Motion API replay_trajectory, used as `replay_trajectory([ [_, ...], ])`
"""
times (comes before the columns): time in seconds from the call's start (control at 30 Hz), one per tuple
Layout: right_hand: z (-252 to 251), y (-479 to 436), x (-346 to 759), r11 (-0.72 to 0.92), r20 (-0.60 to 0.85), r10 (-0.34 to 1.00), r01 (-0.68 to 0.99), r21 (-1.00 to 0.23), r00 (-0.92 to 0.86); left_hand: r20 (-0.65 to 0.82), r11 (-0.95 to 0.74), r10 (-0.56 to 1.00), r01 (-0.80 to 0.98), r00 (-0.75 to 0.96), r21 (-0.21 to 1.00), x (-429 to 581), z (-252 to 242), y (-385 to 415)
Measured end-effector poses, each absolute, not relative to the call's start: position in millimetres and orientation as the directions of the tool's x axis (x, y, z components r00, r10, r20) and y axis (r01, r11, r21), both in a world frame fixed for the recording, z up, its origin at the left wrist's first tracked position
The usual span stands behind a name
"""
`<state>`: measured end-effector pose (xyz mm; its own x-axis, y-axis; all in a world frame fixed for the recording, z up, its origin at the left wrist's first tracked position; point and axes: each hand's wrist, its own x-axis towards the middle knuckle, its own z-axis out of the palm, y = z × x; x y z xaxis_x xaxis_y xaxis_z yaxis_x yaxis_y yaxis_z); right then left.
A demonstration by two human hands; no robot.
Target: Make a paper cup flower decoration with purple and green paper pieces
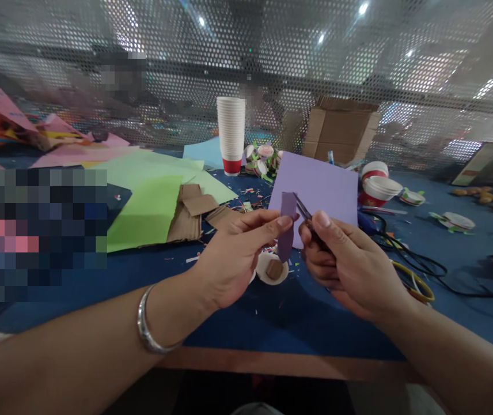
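Note:
Between the thumb and fingers of my left hand (pixel 242 248) is a narrow strip of purple paper (pixel 288 242), held upright over the table. My right hand (pixel 345 259) grips a pair of scissors (pixel 303 211), whose handles are mostly hidden in my fingers. The blades point up and left, with the tip at the strip's upper right edge. Below the strip lies a white round paper piece, like a cup bottom (pixel 264 275), bearing a small brown cardboard piece (pixel 275 268). Behind both hands a larger purple sheet (pixel 322 184) lies on the table.
A tall stack of paper cups (pixel 231 135) stands at the back. Green sheets (pixel 147 213) and cardboard pieces (pixel 188 216) lie left. To the right are more cups (pixel 378 187), black cable (pixel 423 259), yellow-handled scissors (pixel 419 286) and small cup crafts (pixel 456 221). Paper scraps litter the blue table (pixel 229 328).

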<state>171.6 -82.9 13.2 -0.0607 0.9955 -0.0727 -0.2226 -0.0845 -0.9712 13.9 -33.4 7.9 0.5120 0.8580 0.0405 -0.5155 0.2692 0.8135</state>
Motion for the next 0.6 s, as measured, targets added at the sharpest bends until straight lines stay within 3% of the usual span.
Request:
replay_trajectory([
  [0.6,7.8,-83.8,174.1,0.007,0.007,1.000,-0.144,-0.990,-0.003,-0.067,0.310,0.837,-0.370,0.543,0.876,11.7,3.7,-37.8],
])
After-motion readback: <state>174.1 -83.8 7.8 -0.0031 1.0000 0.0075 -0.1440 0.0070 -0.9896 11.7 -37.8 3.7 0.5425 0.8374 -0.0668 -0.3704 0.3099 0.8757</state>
